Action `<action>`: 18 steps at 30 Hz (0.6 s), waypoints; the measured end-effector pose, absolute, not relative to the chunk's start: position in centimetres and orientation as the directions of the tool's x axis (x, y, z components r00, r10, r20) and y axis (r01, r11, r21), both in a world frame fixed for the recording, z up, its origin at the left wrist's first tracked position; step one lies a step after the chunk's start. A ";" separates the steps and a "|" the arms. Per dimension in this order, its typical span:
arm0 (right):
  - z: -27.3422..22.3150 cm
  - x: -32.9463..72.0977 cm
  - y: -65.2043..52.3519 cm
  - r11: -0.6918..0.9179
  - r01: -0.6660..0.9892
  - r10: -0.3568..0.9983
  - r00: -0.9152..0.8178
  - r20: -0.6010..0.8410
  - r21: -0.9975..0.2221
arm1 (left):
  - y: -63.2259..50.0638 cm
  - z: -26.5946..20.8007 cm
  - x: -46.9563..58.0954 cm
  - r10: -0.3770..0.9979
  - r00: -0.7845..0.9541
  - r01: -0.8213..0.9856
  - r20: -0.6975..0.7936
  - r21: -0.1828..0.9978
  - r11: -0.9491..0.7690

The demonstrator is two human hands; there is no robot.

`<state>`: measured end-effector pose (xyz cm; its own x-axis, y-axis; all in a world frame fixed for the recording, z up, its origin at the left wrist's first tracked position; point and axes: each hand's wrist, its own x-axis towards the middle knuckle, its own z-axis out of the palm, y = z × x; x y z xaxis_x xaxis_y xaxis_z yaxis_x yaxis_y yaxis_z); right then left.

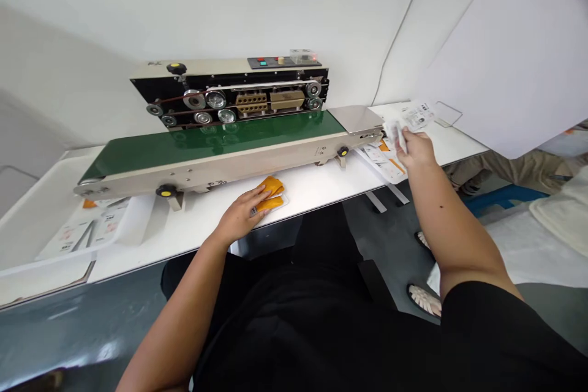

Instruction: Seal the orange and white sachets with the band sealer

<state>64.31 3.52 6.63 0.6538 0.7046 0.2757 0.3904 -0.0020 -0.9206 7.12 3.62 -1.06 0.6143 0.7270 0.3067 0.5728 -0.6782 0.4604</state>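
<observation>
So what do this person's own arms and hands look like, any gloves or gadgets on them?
Both the left hand and right hand are bare, with no gloves, watch or cables visible. A short, plain black sleeve covers the right upper arm; the left sleeve can't be made out clearly.

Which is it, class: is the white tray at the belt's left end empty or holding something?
Holding something: printed packets lie inside the white tray. Their number cannot be told.
</observation>
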 end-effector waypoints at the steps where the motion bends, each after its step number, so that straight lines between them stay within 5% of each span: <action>1: 6.1 61.9 3.5 0.056 0.326 0.737 0.624 0.259 -0.944 | 3.5 -1.0 7.2 0.725 0.618 0.570 0.304 0.462 -0.679; 5: 2.4 50.3 2.6 0.168 0.100 0.902 0.386 0.193 -0.981 | 3.0 -0.6 7.4 0.713 0.636 0.552 0.295 0.471 -0.688; 8: -0.2 43.4 2.1 0.172 0.279 0.951 0.204 0.233 -0.945 | 2.8 -0.7 7.5 0.717 0.632 0.557 0.294 0.472 -0.684; 13: -2.3 39.3 2.6 0.266 0.672 0.898 0.087 0.430 -0.691 | 2.6 -0.8 7.5 0.733 0.594 0.590 0.330 0.441 -0.676; 18: -2.4 39.4 1.5 0.347 0.780 0.833 -0.001 0.553 -0.521 | 2.4 -0.6 7.7 0.753 0.547 0.613 0.366 0.438 -0.658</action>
